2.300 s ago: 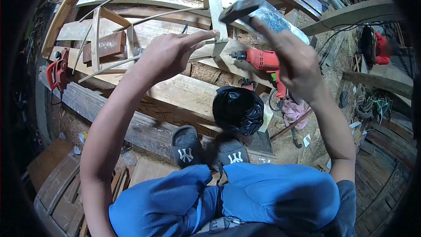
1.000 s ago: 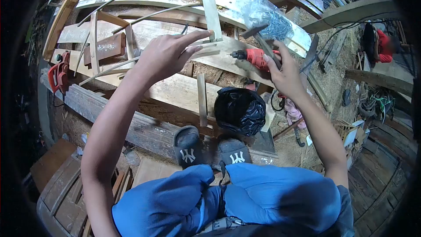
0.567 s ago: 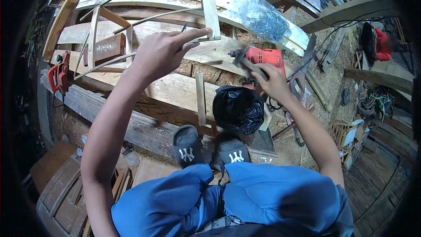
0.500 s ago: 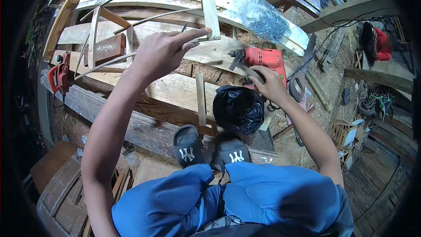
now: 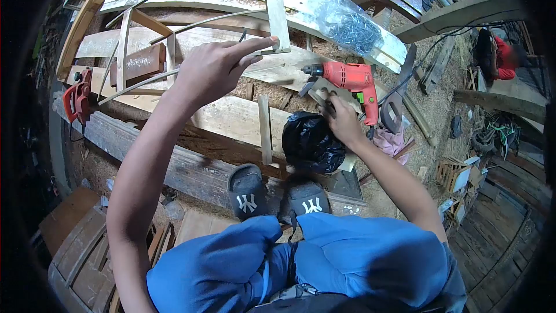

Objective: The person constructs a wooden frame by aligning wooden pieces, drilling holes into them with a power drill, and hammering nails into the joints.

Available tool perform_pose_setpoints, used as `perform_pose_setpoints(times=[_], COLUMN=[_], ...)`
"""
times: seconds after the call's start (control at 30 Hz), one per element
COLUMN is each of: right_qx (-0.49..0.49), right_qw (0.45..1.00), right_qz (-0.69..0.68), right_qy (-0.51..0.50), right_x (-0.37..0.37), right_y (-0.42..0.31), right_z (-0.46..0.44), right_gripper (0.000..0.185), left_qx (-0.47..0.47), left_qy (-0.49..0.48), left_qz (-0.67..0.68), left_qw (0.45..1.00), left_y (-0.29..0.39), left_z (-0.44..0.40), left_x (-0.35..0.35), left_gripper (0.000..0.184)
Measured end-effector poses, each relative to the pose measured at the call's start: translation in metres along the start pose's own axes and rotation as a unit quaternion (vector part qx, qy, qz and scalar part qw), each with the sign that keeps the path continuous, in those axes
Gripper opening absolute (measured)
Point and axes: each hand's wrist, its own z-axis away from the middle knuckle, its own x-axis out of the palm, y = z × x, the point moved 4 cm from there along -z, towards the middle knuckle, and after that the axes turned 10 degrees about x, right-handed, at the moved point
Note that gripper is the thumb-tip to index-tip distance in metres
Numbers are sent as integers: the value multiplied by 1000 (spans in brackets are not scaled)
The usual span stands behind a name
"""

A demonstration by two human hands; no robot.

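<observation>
My left hand (image 5: 211, 72) is closed on the corner of a light wooden frame, index finger and thumb pinching where an upright slat (image 5: 275, 8) meets a thin crosspiece. A small dark pointed piece (image 5: 243, 35) sticks up behind its fingers. My right hand (image 5: 343, 119) is closed around a hammer (image 5: 315, 90), low beside the red drill (image 5: 350, 76); motion blur and the fingers hide part of the tool. Right by that wrist stands a black plastic bag (image 5: 310, 145) with its top folded open, its contents too dark to make out.
A clear bag of nails (image 5: 356, 32) lies on a pale board beyond the drill. Planks cross the sawdust-covered ground, and a red power tool (image 5: 78, 97) rests at left. A handsaw (image 5: 394, 110) lies right of the drill. Another person (image 5: 503, 58) sits at far right.
My right hand has moved down and slightly left with the hammer, away from the drill, uncovering its handle. The left hand holds the same spot on the frame.
</observation>
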Motion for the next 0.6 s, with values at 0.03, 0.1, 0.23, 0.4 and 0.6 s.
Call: perform_pose_setpoints(times=[0.03,0.1,0.23,0.4,0.6], right_qx=[-6,16,34,22,15], right_qw=[999,998,995,996,992], right_qz=[24,54,88,87,113], right_qy=[38,27,19,9,48], right_x=[1,2,0,-13,-34], right_y=[2,0,-3,-16,-39], right_z=[1,4,3,1,-6], right_gripper=[35,36,38,34,23], left_qx=[-15,-31,7,8,13], left_qy=[-16,-32,5,1,4], left_qz=[7,14,-1,-5,-10], left_qw=[1000,999,1000,1000,1000], left_y=[0,-1,-2,-3,-5], left_z=[-1,0,2,2,2], left_x=[0,2,2,3,1], left_gripper=[49,49,49,49,49])
